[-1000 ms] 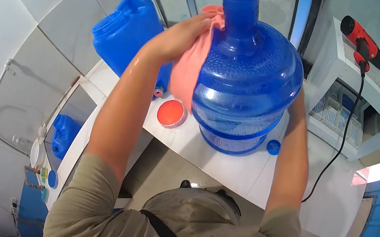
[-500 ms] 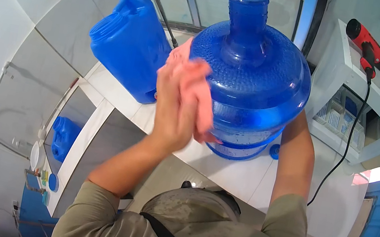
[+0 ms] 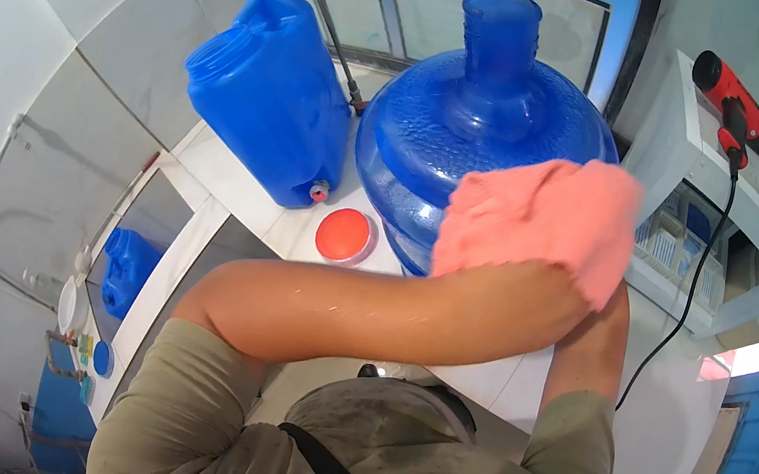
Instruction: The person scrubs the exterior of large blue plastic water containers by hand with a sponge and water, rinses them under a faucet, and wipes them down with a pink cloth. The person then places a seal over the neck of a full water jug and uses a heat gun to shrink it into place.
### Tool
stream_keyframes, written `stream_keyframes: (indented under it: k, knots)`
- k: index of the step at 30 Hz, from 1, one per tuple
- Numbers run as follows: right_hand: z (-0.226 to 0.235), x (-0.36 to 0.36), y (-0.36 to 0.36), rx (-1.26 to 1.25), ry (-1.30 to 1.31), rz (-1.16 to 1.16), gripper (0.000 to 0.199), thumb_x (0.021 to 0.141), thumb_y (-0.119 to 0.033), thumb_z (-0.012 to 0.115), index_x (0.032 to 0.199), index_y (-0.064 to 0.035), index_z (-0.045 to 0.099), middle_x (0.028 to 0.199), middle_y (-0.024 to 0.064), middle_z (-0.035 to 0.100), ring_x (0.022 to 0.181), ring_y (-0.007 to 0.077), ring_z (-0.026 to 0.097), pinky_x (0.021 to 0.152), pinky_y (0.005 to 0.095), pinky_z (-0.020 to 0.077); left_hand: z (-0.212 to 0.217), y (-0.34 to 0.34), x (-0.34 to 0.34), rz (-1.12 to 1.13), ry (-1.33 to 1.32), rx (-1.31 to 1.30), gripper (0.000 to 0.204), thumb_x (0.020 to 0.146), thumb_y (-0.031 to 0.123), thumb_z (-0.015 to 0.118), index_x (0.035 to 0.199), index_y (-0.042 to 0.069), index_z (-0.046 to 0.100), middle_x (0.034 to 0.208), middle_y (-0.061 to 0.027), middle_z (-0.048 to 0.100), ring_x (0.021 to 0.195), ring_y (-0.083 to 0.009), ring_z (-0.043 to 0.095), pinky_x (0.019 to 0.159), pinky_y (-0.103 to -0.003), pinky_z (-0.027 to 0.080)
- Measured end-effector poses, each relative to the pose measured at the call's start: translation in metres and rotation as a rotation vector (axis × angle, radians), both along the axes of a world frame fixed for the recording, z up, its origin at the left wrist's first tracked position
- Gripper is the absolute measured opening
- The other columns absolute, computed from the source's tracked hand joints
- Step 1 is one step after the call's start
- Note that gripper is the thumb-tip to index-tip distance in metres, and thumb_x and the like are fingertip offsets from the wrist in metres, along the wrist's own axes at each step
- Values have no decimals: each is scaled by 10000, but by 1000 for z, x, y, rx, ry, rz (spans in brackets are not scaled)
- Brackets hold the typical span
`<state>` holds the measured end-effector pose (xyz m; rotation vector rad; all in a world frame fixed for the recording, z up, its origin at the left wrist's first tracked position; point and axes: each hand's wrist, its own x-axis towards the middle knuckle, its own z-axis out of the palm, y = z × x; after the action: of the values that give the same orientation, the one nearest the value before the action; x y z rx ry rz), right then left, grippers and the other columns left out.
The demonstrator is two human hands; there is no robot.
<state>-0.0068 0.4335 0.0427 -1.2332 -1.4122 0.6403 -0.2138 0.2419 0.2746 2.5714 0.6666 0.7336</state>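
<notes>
From the head view, a big round blue water bottle [image 3: 477,143] stands upright on the white tabletop [image 3: 236,186], with its neck pointing up. The person's left arm reaches across in front of the body, and the left hand [image 3: 543,230] is pressed against the right side of the bottle. A pink cloth [image 3: 535,219] covers this hand, so I cannot tell if the fingers are open or closed. The cloth lies flat against the bottle's side. The right arm goes up behind the left arm, and the right hand is hidden behind the cloth and the arm, so I cannot tell how it is held. A blue jug [image 3: 272,96] with a small spout leans just beside the bottle on the left. A round red cap [image 3: 343,234] lies on the tabletop between the jug and the bottle. On a white shelf [image 3: 678,158] to the right lies a red and black tool [image 3: 733,101] with a black cord hanging down
</notes>
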Motion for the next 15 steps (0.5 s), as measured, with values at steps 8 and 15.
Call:
stream_keyframes:
  k: [8,15]
  knots:
    - [-5,-5,3,-16,-31,17,307,931,-228,630,1183,-56,668,1113,208,696,1048,334,664,903,395,509,-9,-8,-18,37,116,103,403,821,271,709,1174,87,650,1235,-170,553,1118,-315,553,926,-439,459]
    - [-11,15,-37,-40,-183,-19,308,924,-224,637,1181,-56,670,1111,222,694,1052,345,663,907,397,508,-39,-6,-79,159,49,505,480,836,296,700,1259,77,644,1384,-202,525,1271,-322,523,1037,-447,441]
